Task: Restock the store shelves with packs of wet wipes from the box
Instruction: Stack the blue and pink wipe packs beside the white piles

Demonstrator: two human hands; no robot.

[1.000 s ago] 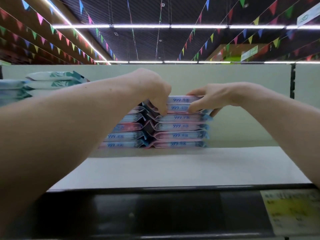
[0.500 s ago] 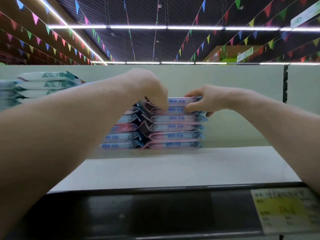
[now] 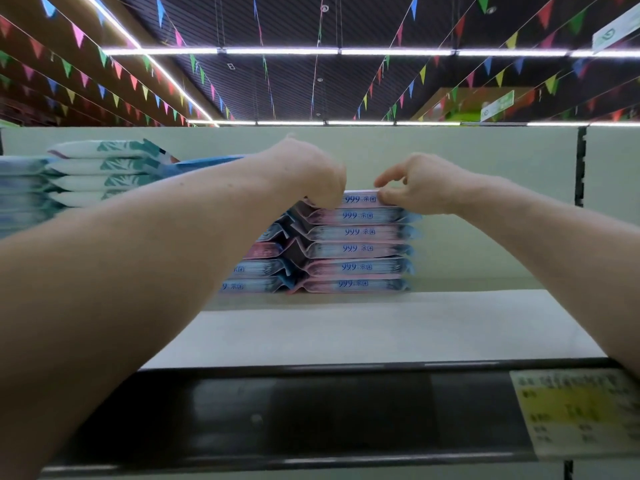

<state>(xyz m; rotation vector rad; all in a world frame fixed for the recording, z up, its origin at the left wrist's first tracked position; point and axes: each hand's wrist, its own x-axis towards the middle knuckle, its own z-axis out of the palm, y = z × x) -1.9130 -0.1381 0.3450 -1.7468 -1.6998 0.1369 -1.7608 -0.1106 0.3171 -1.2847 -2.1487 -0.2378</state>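
Top wipes pack (image 3: 360, 199): ends gripped by curled fingers (image 3: 331, 194) of left hand (image 3: 308, 171) and right hand (image 3: 424, 185), lies on stack (image 3: 360, 249) beneath them, presumably to square it.

Pink-and-blue wipe packs (image 3: 358, 232), multicoloured bunting (image 3: 145, 93)
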